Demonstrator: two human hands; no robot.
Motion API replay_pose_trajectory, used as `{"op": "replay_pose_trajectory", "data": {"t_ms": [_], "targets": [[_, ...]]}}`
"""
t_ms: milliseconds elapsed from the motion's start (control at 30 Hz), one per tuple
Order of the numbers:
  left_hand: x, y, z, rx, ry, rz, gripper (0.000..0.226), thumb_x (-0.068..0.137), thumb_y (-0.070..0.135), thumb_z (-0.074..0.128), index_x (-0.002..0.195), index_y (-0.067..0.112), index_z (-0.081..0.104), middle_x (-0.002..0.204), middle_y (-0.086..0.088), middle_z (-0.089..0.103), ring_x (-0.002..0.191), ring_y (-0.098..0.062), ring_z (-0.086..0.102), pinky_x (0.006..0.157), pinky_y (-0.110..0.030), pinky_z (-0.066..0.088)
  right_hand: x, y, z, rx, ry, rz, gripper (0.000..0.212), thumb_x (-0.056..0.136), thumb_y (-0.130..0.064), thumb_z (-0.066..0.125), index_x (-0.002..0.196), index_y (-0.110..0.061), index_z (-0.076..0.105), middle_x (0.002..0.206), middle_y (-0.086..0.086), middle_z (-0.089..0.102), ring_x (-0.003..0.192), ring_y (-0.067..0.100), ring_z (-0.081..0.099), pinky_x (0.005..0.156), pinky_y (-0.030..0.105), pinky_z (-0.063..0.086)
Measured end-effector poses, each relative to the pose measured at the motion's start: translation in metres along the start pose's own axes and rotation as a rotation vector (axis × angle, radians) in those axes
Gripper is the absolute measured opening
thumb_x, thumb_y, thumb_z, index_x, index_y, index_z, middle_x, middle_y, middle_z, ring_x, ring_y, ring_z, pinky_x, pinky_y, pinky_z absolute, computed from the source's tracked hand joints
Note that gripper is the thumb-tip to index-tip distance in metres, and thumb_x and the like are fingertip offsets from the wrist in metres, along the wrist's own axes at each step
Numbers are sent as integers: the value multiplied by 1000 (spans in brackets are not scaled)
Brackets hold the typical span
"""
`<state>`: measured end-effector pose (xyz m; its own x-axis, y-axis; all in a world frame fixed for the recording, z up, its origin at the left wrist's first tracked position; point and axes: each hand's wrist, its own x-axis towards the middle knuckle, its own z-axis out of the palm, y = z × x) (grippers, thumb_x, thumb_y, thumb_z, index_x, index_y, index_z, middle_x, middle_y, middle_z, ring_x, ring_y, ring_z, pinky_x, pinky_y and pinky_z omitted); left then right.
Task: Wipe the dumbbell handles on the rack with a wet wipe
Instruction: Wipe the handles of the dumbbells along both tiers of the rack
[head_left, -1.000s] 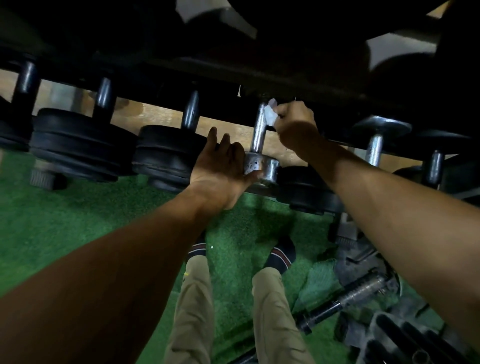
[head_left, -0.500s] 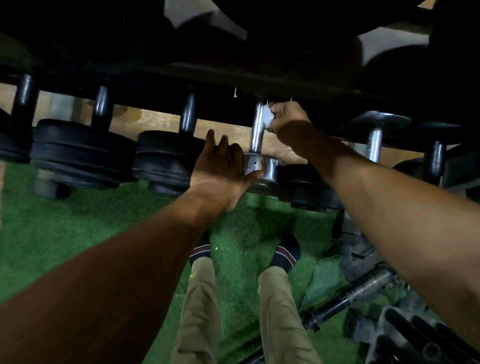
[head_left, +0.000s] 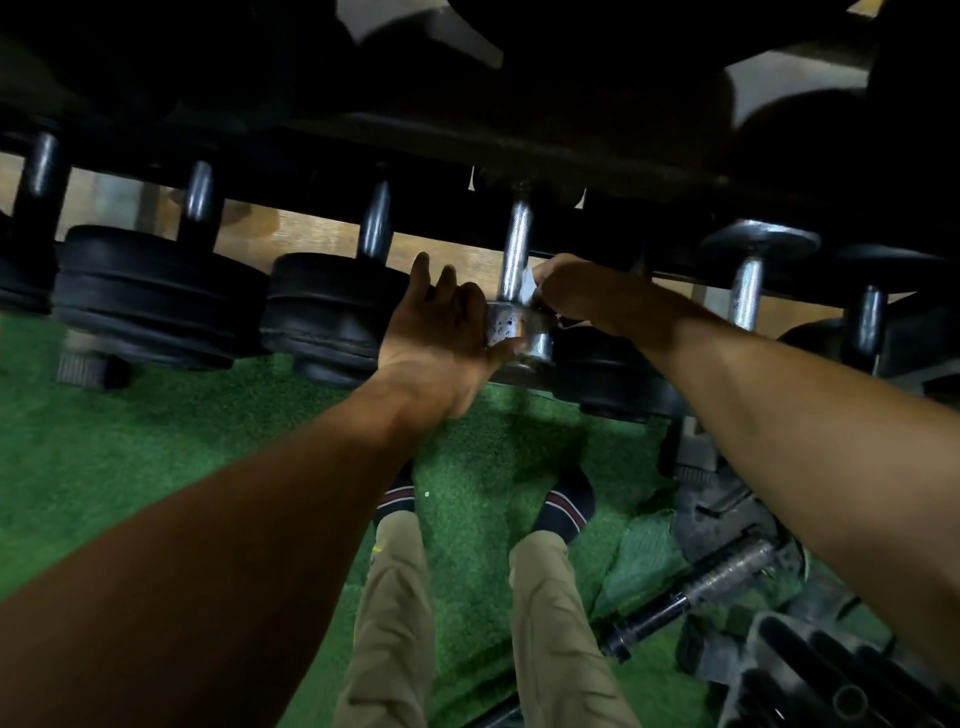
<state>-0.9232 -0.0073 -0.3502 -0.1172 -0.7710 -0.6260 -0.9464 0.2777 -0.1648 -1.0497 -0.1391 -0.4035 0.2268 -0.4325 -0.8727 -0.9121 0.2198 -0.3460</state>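
Right hand (head_left: 576, 291) pinches wipe (head_left: 528, 285) against dumbbell handle (head_left: 517, 249).

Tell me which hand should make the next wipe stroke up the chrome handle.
Right. The right hand already pinches the wet wipe against the low end of the chrome handle. The left hand is busy steadying the chrome dumbbell head.

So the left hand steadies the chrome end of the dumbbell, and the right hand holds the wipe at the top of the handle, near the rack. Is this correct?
Not quite. The head view shows the right hand holding the wipe at the bottom of the handle, close to the chrome end, not at the top near the rack. The left hand does steady that chrome end.
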Motion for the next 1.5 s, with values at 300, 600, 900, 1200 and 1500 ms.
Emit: {"op": "replay_pose_trajectory", "data": {"t_ms": [300, 600, 900, 1200, 1500], "targets": [[1, -1, 2, -7, 12, -18, 84, 103, 63, 2, 151, 3, 36, 149, -15, 47, 153, -38, 22, 124, -61, 2, 16, 9, 3, 596, -37, 40, 31, 77, 3, 50, 104, 6, 64, 99, 20, 64, 82, 34, 64, 68, 37, 57], [2, -2, 3, -17, 7, -23, 92, 98, 64, -3, 143, 0, 44, 143, -15, 52, 151, -40, 26, 123, -60, 5, 27, -10, -2, 937, 337, -65, 22, 91, 3, 49, 82, -12, 63, 81, 9, 64, 80, 24, 66, 81, 44, 61], [-1, -4, -5, -42, -11, 11, 94, 91, 58, -15, 161, 13, 26, 161, -19, 33, 155, -43, 14, 123, -63, -1, -5, -25, -14, -462, 549, -438, 31, 105, -35, 42, 124, -20, 63, 106, 1, 67, 95, 16, 62, 71, 20, 40], [-1, -4, 7, 1, 41, 104, 51, 109, 57, 20, 159, 48, 13, 159, -26, 29, 150, -54, 17, 119, -71, 2, 26, -46, -11, -987, 338, -580, 32, 103, -19, 39, 98, -9, 69, 92, 7, 63, 73, 18, 56, 64, 32, 47], [-2, -6, -1, -9, 44, 70, 65, 103, 56, 2, 164, 38, 14, 153, -23, 37, 150, -50, 19, 121, -68, 0, 14, -70, -5, -1193, -38, -487, 25, 97, -25, 53, 80, -11, 65, 79, 6, 64, 69, 23, 60, 64, 32, 50]]}}
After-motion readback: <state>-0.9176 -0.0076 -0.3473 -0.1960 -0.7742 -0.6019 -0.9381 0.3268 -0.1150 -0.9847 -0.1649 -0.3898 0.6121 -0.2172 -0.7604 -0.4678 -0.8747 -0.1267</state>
